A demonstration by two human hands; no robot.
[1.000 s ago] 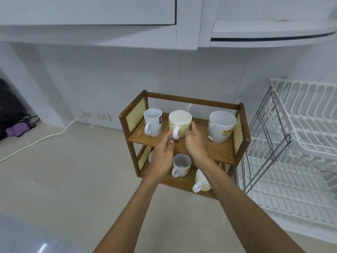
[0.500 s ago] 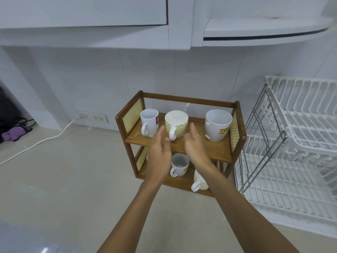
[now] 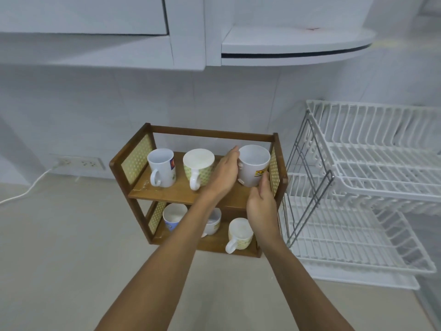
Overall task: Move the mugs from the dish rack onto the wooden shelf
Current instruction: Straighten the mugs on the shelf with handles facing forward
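Both hands bracket the white mug (image 3: 253, 165) at the right end of the shelf's (image 3: 181, 192) upper board: the left hand (image 3: 224, 174) cups its left wall, the right hand (image 3: 262, 206) is open at its base, fingertips touching or nearly so. Glazed ceramic is slick; a nudge could knock it into the woven side panel (image 3: 274, 173) or tip it off the front edge. Two more mugs stand beside it, three below. The wire rack (image 3: 372, 177) appears empty.
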